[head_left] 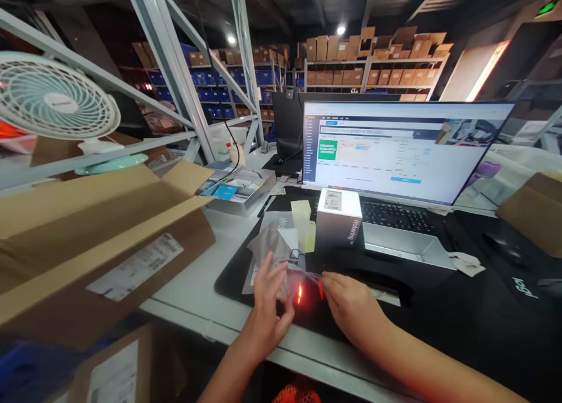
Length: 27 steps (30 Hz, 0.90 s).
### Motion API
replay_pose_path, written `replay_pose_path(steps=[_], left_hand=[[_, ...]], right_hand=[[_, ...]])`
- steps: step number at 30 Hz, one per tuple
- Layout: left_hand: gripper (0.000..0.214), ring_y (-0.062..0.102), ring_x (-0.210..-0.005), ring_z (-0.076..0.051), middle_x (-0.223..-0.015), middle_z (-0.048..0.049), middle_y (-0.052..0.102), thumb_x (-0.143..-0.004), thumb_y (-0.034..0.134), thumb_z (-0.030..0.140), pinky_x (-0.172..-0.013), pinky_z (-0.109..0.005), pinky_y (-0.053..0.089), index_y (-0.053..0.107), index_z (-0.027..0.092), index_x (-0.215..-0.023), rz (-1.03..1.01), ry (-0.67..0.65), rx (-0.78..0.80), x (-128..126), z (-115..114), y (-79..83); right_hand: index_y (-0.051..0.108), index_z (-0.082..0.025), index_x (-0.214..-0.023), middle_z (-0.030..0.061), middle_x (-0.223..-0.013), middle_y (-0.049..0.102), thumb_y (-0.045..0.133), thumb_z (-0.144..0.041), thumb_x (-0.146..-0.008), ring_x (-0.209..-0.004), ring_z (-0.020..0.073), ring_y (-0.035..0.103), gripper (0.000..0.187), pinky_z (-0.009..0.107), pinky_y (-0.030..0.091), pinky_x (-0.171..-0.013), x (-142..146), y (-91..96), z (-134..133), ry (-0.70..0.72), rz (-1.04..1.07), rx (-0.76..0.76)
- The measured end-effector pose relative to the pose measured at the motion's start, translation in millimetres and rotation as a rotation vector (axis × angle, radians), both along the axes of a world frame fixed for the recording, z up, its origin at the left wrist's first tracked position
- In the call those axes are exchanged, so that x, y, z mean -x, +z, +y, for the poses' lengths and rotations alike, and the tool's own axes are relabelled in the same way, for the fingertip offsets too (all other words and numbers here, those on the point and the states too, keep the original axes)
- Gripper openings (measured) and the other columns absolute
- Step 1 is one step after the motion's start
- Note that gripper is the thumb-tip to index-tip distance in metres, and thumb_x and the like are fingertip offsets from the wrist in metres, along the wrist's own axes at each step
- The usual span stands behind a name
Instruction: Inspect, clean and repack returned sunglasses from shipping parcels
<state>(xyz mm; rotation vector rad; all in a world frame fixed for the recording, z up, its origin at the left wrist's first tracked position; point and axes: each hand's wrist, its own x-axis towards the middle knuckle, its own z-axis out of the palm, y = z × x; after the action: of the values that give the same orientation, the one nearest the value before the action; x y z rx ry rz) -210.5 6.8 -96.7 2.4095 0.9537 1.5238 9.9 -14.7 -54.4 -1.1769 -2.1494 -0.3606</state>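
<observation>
Both hands pinch a clear plastic pouch low over the black mat on the counter — left hand and right hand gripping its edges — red scan light on it, small white box waiting behind.

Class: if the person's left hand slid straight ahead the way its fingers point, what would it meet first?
Probably the clear plastic bag that the left hand already touches; the white box lies farther back, though depth is unclear.

A laptop stands open on the desk. Just in front of its keyboard sits a small white box. Left of the laptop lies an open cardboard box, with a white fan behind that.
</observation>
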Motion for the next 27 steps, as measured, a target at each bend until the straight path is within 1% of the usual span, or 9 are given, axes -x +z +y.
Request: replay_pose_path(steps=[2,4,7,10,13,16,19,23,27], left_hand=[[0.077,0.046,-0.137,-0.037,-0.142,-0.02,0.042,-0.084,0.054,-0.004,-0.071,-0.034,0.064,0.032,0.029,-0.15,-0.069,0.08,0.032,2.1,-0.4,-2.4],[0.07,0.061,-0.113,-0.027,-0.144,-0.0195,0.034,-0.084,0.054,-0.003,-0.06,-0.028,0.061,0.037,0.029,-0.144,-0.223,0.093,0.072,3.6,0.5,-3.0],[0.062,0.059,-0.089,-0.015,-0.139,-0.0178,0.031,-0.084,0.053,-0.002,-0.056,-0.023,0.058,0.04,0.028,-0.138,-0.327,0.028,0.078,6.3,4.3,-1.0],[0.057,0.057,-0.09,-0.016,-0.129,-0.0142,0.038,-0.082,0.055,-0.004,-0.062,-0.025,0.059,0.045,0.026,-0.129,-0.211,0.032,-0.008,10.2,8.2,1.9],[0.056,0.058,-0.09,-0.017,-0.124,-0.0125,0.041,-0.08,0.056,-0.004,-0.063,-0.026,0.059,0.046,0.026,-0.126,-0.154,0.032,-0.072,13.9,9.7,3.3],[0.054,0.057,-0.078,-0.011,-0.122,-0.0105,0.039,-0.081,0.055,-0.005,-0.053,-0.02,0.054,0.045,0.026,-0.125,-0.181,0.019,-0.056,15.5,9.4,3.4],[0.05,0.055,-0.073,-0.008,-0.119,-0.0088,0.038,-0.082,0.054,-0.005,-0.047,-0.016,0.049,0.047,0.024,-0.122,-0.207,0.032,-0.047,14.5,7.4,3.9],[0.049,0.055,-0.082,-0.011,-0.117,-0.0086,0.038,-0.082,0.054,-0.005,-0.051,-0.016,0.051,0.047,0.024,-0.12,-0.207,0.062,-0.048,10.5,3.8,7.6],[0.05,0.053,-0.086,-0.012,-0.118,-0.0089,0.038,-0.081,0.053,-0.005,-0.054,-0.015,0.05,0.046,0.024,-0.122,-0.164,0.046,-0.048,13.1,8.2,20.0]], right_hand=[[0.075,-0.009,-0.1,0.0151,-0.103,0.077,0.046,-0.001,-0.089,-0.077,0.0202,0.074,0.033,0.027,0.062,-0.067,0.3,-3.6,-0.3,0.021,-0.095,-0.076],[0.075,-0.005,-0.103,0.0197,-0.105,0.076,0.046,0.0,-0.087,-0.077,0.0207,0.072,0.033,0.027,0.061,-0.065,0.7,-4.4,-2.6,0.087,-0.234,-0.123],[0.074,0.0,-0.105,0.0249,-0.107,0.073,0.05,-0.005,-0.088,-0.087,0.0256,0.072,0.03,0.029,0.06,-0.065,5.6,-1.1,-6.0,0.195,-0.424,-0.161],[0.073,0.003,-0.105,0.0269,-0.108,0.072,0.05,-0.008,-0.088,-0.093,0.03,0.071,0.031,0.033,0.059,-0.065,14.0,5.0,-3.2,0.237,-0.504,-0.203],[0.072,-0.001,-0.105,0.0239,-0.109,0.073,0.053,-0.008,-0.087,-0.08,0.0248,0.07,0.027,0.032,0.057,-0.062,20.1,11.5,7.8,0.183,-0.438,-0.06],[0.072,-0.01,-0.101,0.0152,-0.106,0.075,0.056,-0.006,-0.088,-0.075,0.0194,0.069,0.021,0.029,0.057,-0.066,22.9,15.9,20.3,0.133,-0.268,0.089],[0.072,-0.014,-0.097,0.0091,-0.098,0.076,0.054,-0.007,-0.092,-0.075,0.0171,0.069,0.02,0.026,0.055,-0.066,25.5,16.9,26.0,0.121,-0.135,0.066],[0.072,-0.015,-0.093,0.0076,-0.094,0.077,0.052,-0.011,-0.097,-0.073,0.0165,0.071,0.021,0.025,0.052,-0.062,30.7,15.0,20.6,0.091,-0.032,0.001],[0.073,-0.016,-0.092,0.0063,-0.092,0.078,0.051,-0.011,-0.096,-0.072,0.0173,0.071,0.022,0.028,0.055,-0.075,36.5,14.0,9.2,0.016,-0.014,-0.02]])
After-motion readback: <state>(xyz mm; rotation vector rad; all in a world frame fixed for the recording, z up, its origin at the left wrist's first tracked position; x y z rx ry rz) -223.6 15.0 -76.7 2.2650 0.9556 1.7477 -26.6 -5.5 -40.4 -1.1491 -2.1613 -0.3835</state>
